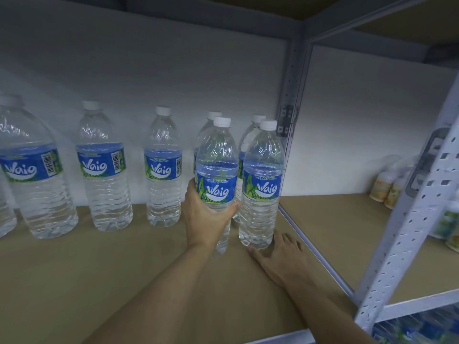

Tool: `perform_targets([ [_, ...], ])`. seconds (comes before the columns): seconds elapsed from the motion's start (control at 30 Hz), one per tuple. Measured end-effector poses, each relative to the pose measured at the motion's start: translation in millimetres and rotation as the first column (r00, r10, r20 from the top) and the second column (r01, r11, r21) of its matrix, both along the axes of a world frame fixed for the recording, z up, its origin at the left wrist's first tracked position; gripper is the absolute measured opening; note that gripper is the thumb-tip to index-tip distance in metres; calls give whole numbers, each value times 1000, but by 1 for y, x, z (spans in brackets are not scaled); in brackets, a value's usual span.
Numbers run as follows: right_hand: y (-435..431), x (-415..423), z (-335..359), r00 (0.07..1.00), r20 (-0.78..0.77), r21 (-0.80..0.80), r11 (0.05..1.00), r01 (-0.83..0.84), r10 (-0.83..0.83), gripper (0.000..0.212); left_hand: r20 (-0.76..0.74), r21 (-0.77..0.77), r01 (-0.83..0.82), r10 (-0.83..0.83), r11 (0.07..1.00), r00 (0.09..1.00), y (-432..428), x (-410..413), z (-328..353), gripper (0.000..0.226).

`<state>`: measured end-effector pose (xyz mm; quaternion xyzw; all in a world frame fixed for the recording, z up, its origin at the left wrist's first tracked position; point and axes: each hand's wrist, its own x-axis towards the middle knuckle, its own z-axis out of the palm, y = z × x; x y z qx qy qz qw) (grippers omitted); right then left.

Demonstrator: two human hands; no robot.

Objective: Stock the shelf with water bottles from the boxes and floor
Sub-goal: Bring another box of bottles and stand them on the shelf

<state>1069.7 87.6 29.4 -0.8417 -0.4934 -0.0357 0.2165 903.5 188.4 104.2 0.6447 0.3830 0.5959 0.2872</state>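
Clear plastic water bottles with white caps and blue labels stand upright along the back of a tan shelf [99, 269], against a white wall. The left hand [206, 214] is wrapped around the held bottle [216, 170] at label height, thumb on the left, fingertips curling round the right side; the palm and wrist cover the lower part of this bottle, so whether its base rests on the shelf cannot be told. Just beside it on the right stands the front right bottle [260, 189], upright, its base on the board. The right hand [280, 254] lies open and flat on the shelf, holding nothing, fingers spread next to that bottle's base; whether they touch it is hard to make out. Behind these two, a pair of rear bottles [257, 119] shows only caps and slivers of shoulder. To the left, well apart, stand three more, the middle bottle [162, 170], another bottle [103, 167], and the large near bottle [29, 170], and beyond it a further one is cut off by the left edge. A grey perforated upright post [407, 232] crosses the right side. Past it, blurred small containers [387, 187] sit on the neighbouring shelf; their labels are unreadable. Below, blurred blue packs [417, 328] are only partly visible.
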Motion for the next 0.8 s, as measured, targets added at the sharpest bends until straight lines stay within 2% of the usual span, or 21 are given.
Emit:
perform_targets([
  [0.6, -3, 1, 3, 999, -31, 2, 1000, 7, -7, 92, -21, -14, -74, 73, 997, 997, 4, 4, -1, 85],
  [0.8, -6, -3, 7, 999, -27, 1, 1000, 17, -17, 92, 4, -5, -52, 52, 999, 999, 2, 4, 0, 80],
])
